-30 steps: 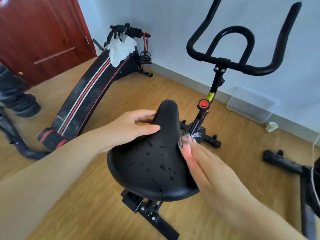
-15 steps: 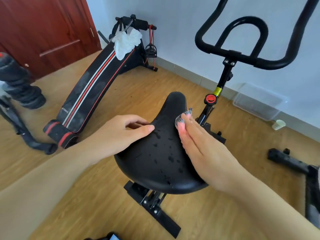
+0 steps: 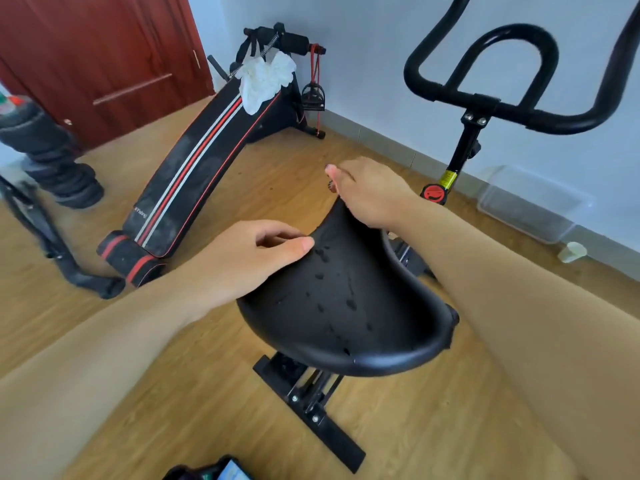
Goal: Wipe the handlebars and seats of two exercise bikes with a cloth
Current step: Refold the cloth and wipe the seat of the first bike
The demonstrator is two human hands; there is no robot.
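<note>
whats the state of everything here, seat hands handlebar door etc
seat, wet, droplets on top
left hand, grips the seat's left edge
right hand, curled over the seat's nose; any cloth hidden
handlebar, untouched
door, closed
white fabric, draped over the bench
cup, upright on the floor

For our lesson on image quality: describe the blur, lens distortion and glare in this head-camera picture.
Head view: the wide-angle lens stretches both forearms toward the edges; motion blur softens the right hand and the handlebars; a soft sheen runs along the near rim of the seat.
</note>
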